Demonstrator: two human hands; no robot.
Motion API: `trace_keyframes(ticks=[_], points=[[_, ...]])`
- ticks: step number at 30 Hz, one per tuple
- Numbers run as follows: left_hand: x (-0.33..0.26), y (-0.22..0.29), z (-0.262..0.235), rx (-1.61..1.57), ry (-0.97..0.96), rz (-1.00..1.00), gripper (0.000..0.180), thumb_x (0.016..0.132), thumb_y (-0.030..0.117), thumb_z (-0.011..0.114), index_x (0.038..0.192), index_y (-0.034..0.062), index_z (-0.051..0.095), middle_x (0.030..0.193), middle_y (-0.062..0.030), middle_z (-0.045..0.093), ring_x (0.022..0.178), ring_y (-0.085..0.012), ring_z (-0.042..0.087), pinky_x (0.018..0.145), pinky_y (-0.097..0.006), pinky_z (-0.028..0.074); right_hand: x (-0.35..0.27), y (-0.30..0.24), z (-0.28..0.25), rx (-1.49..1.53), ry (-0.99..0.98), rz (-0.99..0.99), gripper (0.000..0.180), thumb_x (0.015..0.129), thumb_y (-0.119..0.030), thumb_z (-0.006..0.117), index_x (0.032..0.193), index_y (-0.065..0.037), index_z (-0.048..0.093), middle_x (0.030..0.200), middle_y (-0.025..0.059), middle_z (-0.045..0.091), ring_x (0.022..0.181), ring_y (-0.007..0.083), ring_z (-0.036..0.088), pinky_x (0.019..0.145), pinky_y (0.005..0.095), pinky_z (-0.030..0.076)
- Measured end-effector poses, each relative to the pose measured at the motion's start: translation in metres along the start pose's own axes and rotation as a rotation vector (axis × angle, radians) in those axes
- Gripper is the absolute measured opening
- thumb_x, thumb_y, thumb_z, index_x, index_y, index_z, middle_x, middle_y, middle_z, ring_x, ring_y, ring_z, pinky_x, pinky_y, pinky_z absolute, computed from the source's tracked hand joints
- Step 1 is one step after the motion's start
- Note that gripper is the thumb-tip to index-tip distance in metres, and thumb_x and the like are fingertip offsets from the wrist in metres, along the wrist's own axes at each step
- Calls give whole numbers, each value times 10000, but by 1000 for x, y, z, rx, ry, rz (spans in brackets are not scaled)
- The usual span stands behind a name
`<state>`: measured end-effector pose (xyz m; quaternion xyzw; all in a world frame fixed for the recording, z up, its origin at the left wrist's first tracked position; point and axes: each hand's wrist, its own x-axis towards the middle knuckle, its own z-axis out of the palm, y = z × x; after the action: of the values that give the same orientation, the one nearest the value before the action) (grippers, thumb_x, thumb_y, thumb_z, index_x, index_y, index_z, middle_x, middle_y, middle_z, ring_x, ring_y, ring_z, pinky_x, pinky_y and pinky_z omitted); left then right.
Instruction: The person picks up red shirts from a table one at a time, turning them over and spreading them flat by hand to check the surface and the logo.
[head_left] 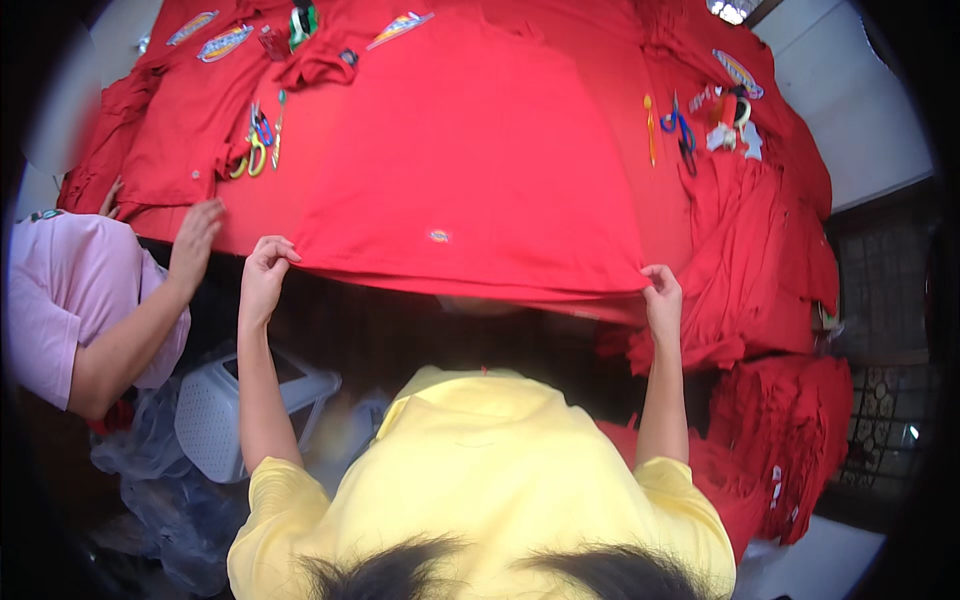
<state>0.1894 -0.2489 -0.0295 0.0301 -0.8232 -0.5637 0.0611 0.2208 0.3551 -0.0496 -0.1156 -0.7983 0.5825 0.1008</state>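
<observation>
A red T-shirt [470, 160] lies spread flat on the red-covered table, its hem edge toward me and a small label near that hem. My left hand [266, 262] pinches the hem's left corner between thumb and fingers. At the right corner, my right hand [661, 285] pinches the same hem. Between both hands the near edge is drawn out and sags slightly over the table's front edge. Both arms reach forward and are wide apart.
To the left, a co-worker in a pink shirt [85, 290] reaches over another red shirt [185, 140]. Yellow-handled scissors [257, 155] and blue scissors [680, 130] lie on the table. Red garments pile up [780, 430] at right. A pale plastic stool [215, 420] stands lower left.
</observation>
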Motion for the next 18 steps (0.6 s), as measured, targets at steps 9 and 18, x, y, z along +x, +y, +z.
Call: trace_keyframes(ticks=[9,18], points=[[-15,40,55,769,-51,363,249,807,104,635,1048,49,664,1189,-143,585,1219,-337,494,1033,-450,376,-17,-54,41,-679,0,-303,255,899,-205,605,1070,-25,661,1066,168,639,1083,334,568,969,428,420],[18,16,154,904,-178,517,606,918,448,540,1425,130,441,1510,-123,354,1407,-327,287,1151,-544,168,-2,-22,152,-942,-113,-521,473,950,-267,525,1383,-85,465,1466,163,394,1380,317,342,1131,537,223]])
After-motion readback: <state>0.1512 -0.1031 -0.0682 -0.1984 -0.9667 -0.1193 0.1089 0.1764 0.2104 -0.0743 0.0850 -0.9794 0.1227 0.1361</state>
